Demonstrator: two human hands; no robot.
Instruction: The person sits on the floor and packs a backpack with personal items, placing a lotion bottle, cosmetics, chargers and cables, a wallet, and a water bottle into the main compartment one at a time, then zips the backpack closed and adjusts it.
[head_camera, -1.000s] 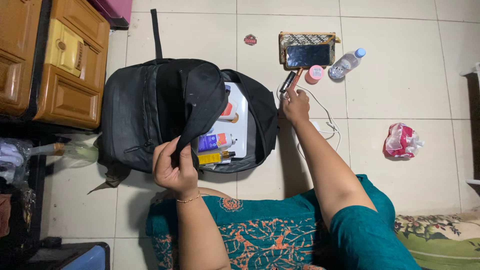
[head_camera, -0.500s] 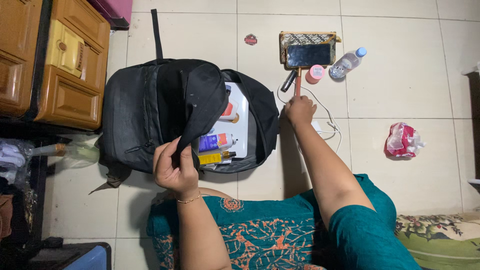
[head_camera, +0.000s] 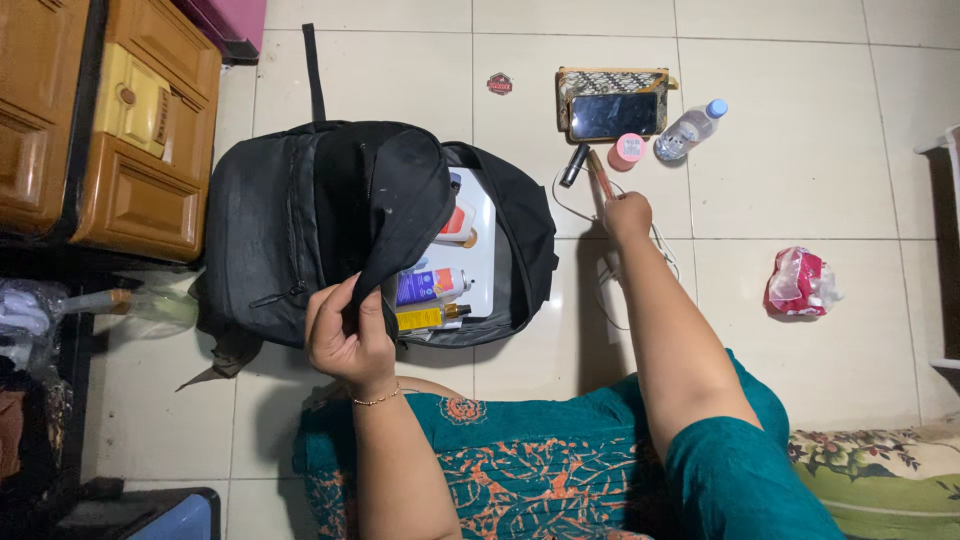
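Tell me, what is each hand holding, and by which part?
The left hand pinches the edge of the black backpack's opened front flap. The right hand grips a slim pinkish stick by its lower end.

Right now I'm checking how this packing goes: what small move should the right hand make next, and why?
Probably carry the pink stick across into the backpack. The right hand grips its lower end above the tiles, while the left hand holds the flap up, leaving the bottles inside in plain sight and the opening free.

Pale tiled floor (head_camera: 820, 150), with wooden drawers (head_camera: 140, 150) at the left edge
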